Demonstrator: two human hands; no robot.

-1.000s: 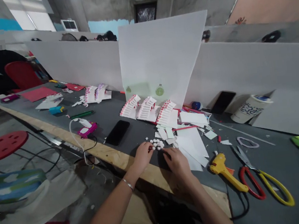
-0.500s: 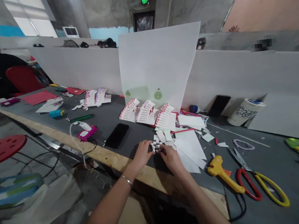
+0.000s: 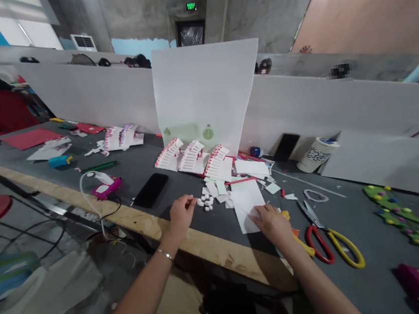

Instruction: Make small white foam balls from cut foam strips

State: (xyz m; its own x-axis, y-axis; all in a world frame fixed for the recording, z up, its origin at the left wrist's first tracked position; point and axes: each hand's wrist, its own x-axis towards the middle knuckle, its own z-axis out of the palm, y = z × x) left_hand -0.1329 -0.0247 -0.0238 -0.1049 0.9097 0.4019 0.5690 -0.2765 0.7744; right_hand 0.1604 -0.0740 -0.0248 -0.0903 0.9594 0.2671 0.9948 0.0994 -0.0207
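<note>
At the near edge of the table, the person's left hand (image 3: 181, 213) rests on the grey top with its fingers curled and the tips drawn together, just beside a small heap of white balls (image 3: 205, 203); whether a ball is pinched between those tips I cannot tell. The right hand (image 3: 273, 220) lies further along the same edge, open and palm down, its fingers spread flat on the lower corner of a white paper (image 3: 245, 204) that reaches back towards the middle of the table. The balls sit between the two hands, nearer the left one and just left of the paper. A yellow glue gun (image 3: 301, 243) lies partly hidden under the right wrist, and scissors (image 3: 333, 243) with one red and one yellow handle lie just beyond it, blades pointing away from the edge. Left of the left hand a black phone (image 3: 150, 190) lies face down, and further left is a pink glue gun (image 3: 105, 186) with its cord trailing over the wooden edge. Towards the far edge, three fanned stacks (image 3: 190, 156) of white cards with red tips stand in front of a large white sheet (image 3: 204, 92) propped against the divider. A paper cup (image 3: 315, 154) lies tipped against the same divider further right.
</note>
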